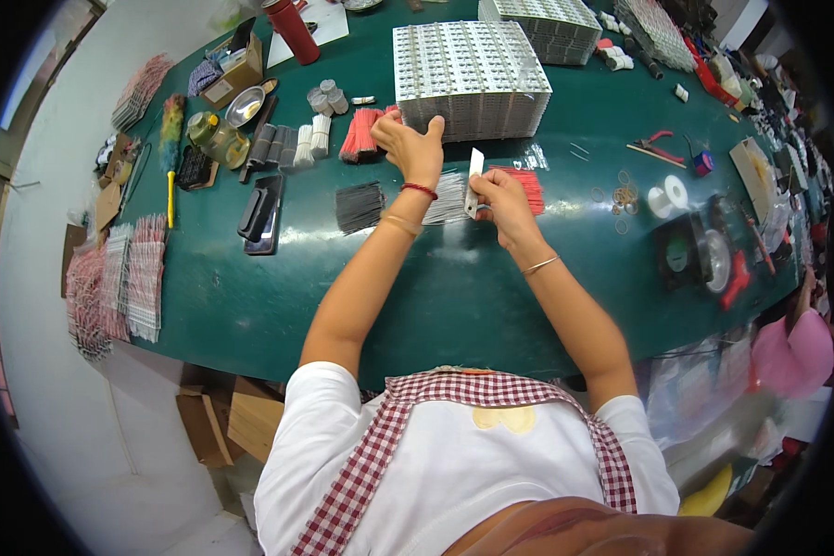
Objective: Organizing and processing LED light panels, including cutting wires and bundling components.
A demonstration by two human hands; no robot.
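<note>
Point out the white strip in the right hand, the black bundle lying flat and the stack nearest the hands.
White strip (pixel 476 162): head view, on its upper part.
Black bundle (pixel 360 207): head view, on its middle.
Stack (pixel 469 61): head view, on its top face.

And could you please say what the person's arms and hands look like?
The left hand and right hand are ungloved; the sleeves are short and white. On the left: dark red bracelet, tan band; on the right: thin gold-coloured bangle.
</note>
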